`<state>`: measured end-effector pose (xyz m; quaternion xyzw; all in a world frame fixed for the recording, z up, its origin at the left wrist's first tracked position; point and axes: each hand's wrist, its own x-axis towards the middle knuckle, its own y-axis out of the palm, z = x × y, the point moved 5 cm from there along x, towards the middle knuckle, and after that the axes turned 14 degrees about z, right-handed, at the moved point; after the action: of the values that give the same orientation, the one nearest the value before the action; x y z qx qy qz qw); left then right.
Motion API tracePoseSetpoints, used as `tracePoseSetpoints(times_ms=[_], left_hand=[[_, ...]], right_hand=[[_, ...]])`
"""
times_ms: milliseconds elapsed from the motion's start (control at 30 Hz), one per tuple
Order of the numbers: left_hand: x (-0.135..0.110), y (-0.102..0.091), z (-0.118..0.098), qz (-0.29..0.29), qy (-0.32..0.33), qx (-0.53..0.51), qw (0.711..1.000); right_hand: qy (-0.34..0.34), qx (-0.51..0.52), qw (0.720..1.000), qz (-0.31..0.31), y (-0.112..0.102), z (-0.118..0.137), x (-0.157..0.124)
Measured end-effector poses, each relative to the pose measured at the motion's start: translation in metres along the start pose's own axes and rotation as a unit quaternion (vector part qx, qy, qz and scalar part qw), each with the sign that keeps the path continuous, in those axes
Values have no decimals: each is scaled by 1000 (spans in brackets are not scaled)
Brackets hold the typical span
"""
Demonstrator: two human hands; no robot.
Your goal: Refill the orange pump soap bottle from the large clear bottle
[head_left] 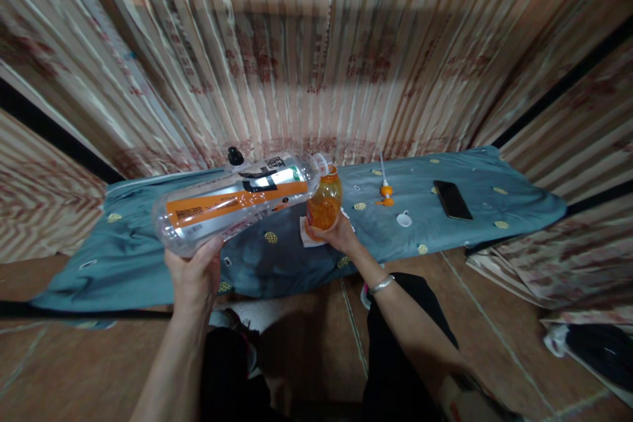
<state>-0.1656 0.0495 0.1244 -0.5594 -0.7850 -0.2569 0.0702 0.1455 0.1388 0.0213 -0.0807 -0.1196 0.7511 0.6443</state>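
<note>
My left hand [195, 273] grips the base of a large clear plastic bottle [232, 204] with an orange and silver label, held tipped on its side. Its open neck meets the mouth of a small orange bottle [325, 201], which my right hand [333, 232] holds upright on a low surface covered in blue-grey cloth [445, 237]. A white tissue [307, 236] lies under the small bottle. A black cap [235, 156] sits just behind the large bottle.
On the cloth to the right lie an orange pump nozzle with a white tube [384, 188], a small white cap [404, 218] and a black phone [452, 200]. Printed sheets line the walls. Stacked papers [519, 277] lie on the floor at right.
</note>
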Motion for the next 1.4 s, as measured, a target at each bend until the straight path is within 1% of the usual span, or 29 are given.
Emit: tracePoseSetpoints(times_ms=[200,333,500,700,800,967,1167,1400], left_hand=[[0,0,0,6,2,-4,1000],[0,2,-1,3,-3,-4,1000],[0,1,-2,-8,-2,-3,1000],[2,-6,3,21,-7,10,1000],[1,-8,5,29,-11,13,999],[0,-8,6,12,3,8,1000],[0,-8,7,5,-9,0,1000],[-1,-1,5,2,17,-18,1000]], right_hand=[[2,-11,1000,3,0,-4,2],[5,-9,1000,12,-2,1,-1],[5,1,1000,15,0,5,-2],[-11,-11,1000,9,-1,0,0],[-9,-12,1000,5,-3,-3,0],[-3,-13,1000,12,-1,-4,1],[-1,-23,1000,9,-2,-6,1],[-13,-27,999,11,-1,-11,3]])
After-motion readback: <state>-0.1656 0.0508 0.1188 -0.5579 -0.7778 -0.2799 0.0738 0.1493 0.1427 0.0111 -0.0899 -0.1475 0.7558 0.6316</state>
